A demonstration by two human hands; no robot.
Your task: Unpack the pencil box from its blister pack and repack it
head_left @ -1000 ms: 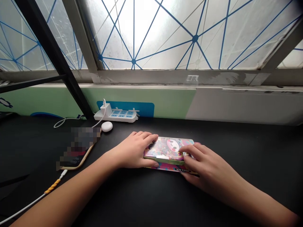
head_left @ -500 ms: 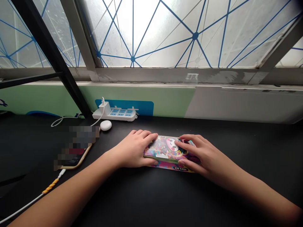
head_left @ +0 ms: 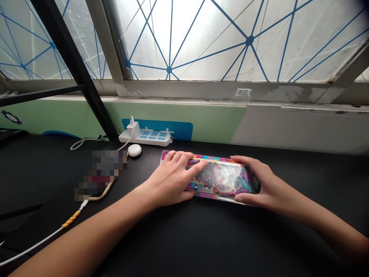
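A colourful cartoon-printed pencil box (head_left: 219, 177) lies on the black table (head_left: 201, 238), its long side facing me. My left hand (head_left: 173, 180) rests on the box's left half, fingers laid over the lid and thumb at the near edge. My right hand (head_left: 259, 185) grips the right end, fingers round the far side and thumb on the near edge. The lid looks slightly raised off the base, though I cannot be sure.
A white power strip (head_left: 145, 136) with a charger plugged in sits by the wall. A small white round case (head_left: 134, 150) lies beside it. A phone (head_left: 100, 175) on a white cable (head_left: 43, 242) lies at left. A black slanted post (head_left: 75, 65) rises at left.
The pencil box has turned and now lies lengthwise across the table. My right hand moved from the lid's top to the box's right end. The view shifted slightly.
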